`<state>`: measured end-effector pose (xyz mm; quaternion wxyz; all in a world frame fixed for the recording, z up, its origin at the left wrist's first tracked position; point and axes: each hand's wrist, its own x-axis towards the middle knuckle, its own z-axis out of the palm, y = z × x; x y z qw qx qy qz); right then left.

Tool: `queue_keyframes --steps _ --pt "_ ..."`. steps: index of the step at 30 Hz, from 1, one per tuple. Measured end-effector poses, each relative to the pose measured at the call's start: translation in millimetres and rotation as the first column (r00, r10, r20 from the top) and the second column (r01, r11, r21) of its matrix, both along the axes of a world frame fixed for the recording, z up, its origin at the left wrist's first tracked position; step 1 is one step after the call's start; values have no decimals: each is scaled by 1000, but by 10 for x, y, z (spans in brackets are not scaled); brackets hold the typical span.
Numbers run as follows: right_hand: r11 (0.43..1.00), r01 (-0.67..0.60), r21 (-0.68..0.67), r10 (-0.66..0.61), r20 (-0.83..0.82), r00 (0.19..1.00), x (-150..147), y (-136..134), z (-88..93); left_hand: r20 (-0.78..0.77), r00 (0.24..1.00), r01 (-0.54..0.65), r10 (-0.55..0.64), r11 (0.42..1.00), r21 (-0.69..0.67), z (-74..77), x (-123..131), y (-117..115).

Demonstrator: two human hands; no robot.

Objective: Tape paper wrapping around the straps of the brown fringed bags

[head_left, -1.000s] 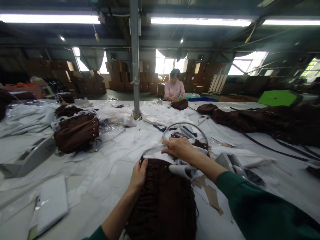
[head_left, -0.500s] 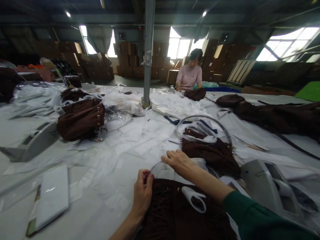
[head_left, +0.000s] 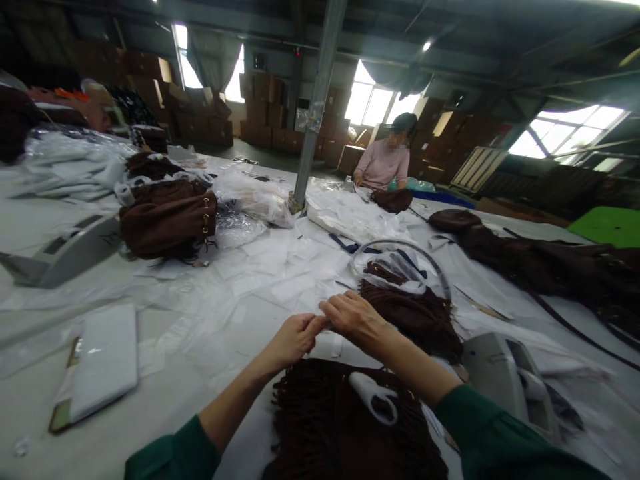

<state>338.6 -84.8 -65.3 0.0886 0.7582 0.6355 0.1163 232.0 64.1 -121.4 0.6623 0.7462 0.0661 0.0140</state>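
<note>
My left hand (head_left: 299, 339) and my right hand (head_left: 353, 319) meet above the table, fingertips pinched together and touching. Whatever lies between the fingers is too small and covered to make out. Just below them, close to me, lies a dark brown fringed bag (head_left: 345, 427). A roll of white padding (head_left: 374, 398) sits on its top side. Past my right hand is a second brown fringed bag (head_left: 405, 308), with a wrapped strap (head_left: 440, 263) standing up in an arch.
Grey tape dispensers (head_left: 505, 373) stand at right and left. A white packet (head_left: 104, 363) lies at left, a brown drawstring bag (head_left: 167, 223) behind it. Clear plastic sheets cover the middle. A metal post (head_left: 317, 107) rises mid-table; a co-worker (head_left: 383, 163) sits across, near more brown bags (head_left: 550, 267).
My left hand has moved up and right to meet my right hand. The thin strip that spanned the gap between them is now hidden. The view has tilted.
</note>
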Motion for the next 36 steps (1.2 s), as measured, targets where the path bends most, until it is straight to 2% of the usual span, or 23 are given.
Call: queue_keyframes --steps 1,3,5,7,9,10,12,14,16,18,23,24,25,26,28,29,30,32,34,36 --pt "999 52 3 -52 4 999 36 -33 32 -67 997 20 -25 996 -85 23 15 13" --pt "988 153 -26 -153 -14 988 69 -127 82 -127 992 -17 -14 970 -243 42 -1 24" --pt "969 239 -57 -242 -44 969 33 -222 123 -75 997 -39 13 936 -351 54 -58 10" --pt "935 356 -13 -355 -90 930 -51 -284 173 23 998 -51 64 924 -380 85 -122 -20" --pt "863 496 98 -446 -316 837 -139 -306 243 97 989 -71 112 932 -356 141 -167 -52" --pt "817 561 136 -443 -475 760 -175 -305 284 122 983 -86 133 939 -333 174 -178 -64" --pt "748 646 151 -354 -734 580 -225 -287 360 152 976 -111 156 957 -268 243 -180 -82" --pt "725 677 128 -275 -847 454 -264 -257 406 143 982 -98 125 978 -186 301 -163 -96" --pt "719 686 111 -216 -903 372 -315 -221 400 99 994 -33 46 991 -132 340 -141 -119" --pt "700 704 117 -137 -946 293 -388 -182 342 56 998 31 -23 990 -140 360 -130 -150" --pt "642 752 146 -21 -978 208 -626 -149 186 7 999 49 -49 970 -236 360 -179 -174" --pt "635 750 187 -11 -968 252 -672 -167 182 -4 999 41 -44 965 -260 359 -195 -163" --pt "641 721 263 -12 -936 353 -714 -195 188 -14 999 34 -40 958 -285 359 -212 -152" --pt "671 647 362 -23 -862 506 -750 -231 201 -22 999 31 -40 950 -310 361 -226 -143" --pt "787 358 502 -27 -553 833 -798 -316 236 -30 998 45 -59 934 -354 373 -245 -141" --pt "849 192 492 2 -366 931 -809 -357 252 -30 997 58 -75 927 -372 384 -249 -149" --pt "890 63 451 43 -220 975 -812 -393 263 -29 996 72 -90 919 -388 396 -251 -162" --pt "916 -70 395 105 -69 992 -799 -439 270 -29 993 95 -118 905 -415 424 -249 -184" --pt "908 -83 412 111 -44 993 -777 -447 257 -39 989 109 -140 893 -437 445 -242 -179" --pt "893 8 451 39 -95 995 -758 -427 225 -55 986 113 -155 883 -455 444 -231 -138"
